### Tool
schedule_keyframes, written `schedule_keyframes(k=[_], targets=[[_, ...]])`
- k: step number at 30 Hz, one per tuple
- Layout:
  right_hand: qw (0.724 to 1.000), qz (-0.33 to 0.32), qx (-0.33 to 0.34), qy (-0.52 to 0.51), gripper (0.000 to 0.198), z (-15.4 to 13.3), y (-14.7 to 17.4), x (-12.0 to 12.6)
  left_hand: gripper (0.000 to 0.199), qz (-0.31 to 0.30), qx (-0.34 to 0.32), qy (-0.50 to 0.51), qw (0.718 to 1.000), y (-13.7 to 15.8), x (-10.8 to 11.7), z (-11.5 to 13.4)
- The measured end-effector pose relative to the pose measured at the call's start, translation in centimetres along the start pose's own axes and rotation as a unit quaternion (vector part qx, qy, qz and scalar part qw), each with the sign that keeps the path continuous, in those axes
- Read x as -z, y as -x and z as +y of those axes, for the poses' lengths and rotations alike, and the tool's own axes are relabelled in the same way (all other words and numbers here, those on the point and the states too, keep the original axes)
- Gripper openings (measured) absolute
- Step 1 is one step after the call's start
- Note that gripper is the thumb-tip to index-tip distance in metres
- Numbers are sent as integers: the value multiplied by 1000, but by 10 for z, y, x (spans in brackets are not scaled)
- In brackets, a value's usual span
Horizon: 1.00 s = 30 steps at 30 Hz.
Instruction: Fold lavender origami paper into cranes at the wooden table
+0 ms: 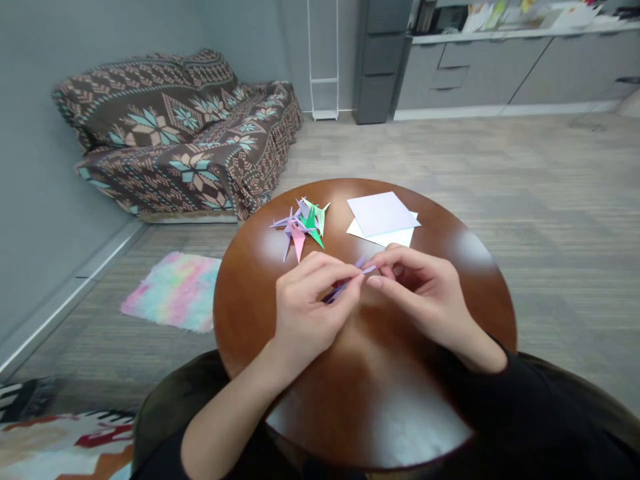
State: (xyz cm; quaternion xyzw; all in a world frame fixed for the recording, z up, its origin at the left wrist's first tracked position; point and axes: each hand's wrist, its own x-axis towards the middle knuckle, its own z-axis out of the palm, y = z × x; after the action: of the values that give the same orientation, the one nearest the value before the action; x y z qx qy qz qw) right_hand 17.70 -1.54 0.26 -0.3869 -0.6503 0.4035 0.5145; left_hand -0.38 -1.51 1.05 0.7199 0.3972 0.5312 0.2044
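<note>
My left hand [307, 303] and my right hand [425, 293] meet over the middle of a round brown wooden table [260, 300]. Together they pinch a narrow, folded piece of lilac paper [361, 269]; most of it is hidden behind my fingers. Beyond my left hand lies a small heap of folded paper cranes [303, 225] in lilac, pink and green. Beyond my right hand sits a short stack of flat square paper sheets [381, 217], lilac on top of white.
A sofa under a brown patterned throw [185, 133] stands at the back left. A pastel fluffy mat [173, 290] lies on the floor left of the table. Grey cabinets [500, 70] line the far wall. A patterned rug [60, 437] shows at the lower left.
</note>
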Motion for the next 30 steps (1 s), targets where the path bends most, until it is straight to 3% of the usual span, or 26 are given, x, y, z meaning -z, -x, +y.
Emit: schedule_keyframes(k=[4, 13, 20, 23, 26, 30], targets=[[999, -11, 36, 20, 8, 2, -1, 2, 9, -1, -56, -42, 998, 1, 0, -2], [996, -34, 70, 45, 7, 3, -3, 3, 9, 6, -117, -58, 991, 0, -2, -3], [995, -42, 74, 60, 7, 2, -4, 5, 9, -24, -106, -53, 993, -1, -1, -3], [997, -36, 52, 33, 8, 1, -4, 7, 8, -36, -56, -15, 998, -2, -1, -1], [1000, 11, 21, 2, 11, 4, -6, 9, 6, -63, 69, 65, 993, -3, -2, -3], [997, 58, 40, 11, 7, 5, -7, 7, 10, -80, 230, 231, 942, -6, -4, -13]])
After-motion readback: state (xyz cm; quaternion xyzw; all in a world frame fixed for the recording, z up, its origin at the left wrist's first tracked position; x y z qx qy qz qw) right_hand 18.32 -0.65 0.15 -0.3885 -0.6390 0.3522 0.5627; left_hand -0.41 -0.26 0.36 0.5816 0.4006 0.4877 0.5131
